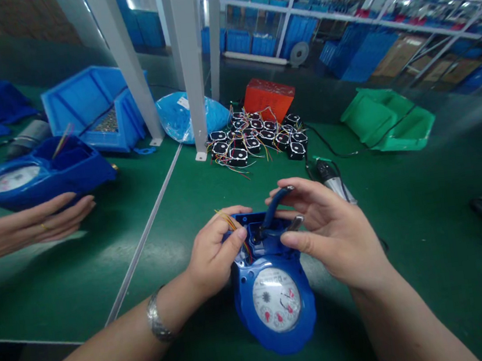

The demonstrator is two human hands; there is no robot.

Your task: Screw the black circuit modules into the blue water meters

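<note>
A blue water meter [280, 339] with a round white dial lies in front of me, its open compartment on the far side. My left hand [215, 254] is closed at the compartment's left edge, with thin yellow, red and dark wires [228, 222] pinched between thumb and fingers. In my right hand [335, 233] are pliers with blue handles [275, 204], the handles spread between thumb and fingers. Their jaws point down into the compartment; the tips are hard to make out.
At left, another person's hand [31, 224] is beside a second blue meter [60, 176]. Behind stand a blue bin [77, 101], a blue plastic bag [174, 118], wired black modules [251, 143], a red box [268, 98] and a green bin [385, 119]. A corded power tool [333, 181] lies right.
</note>
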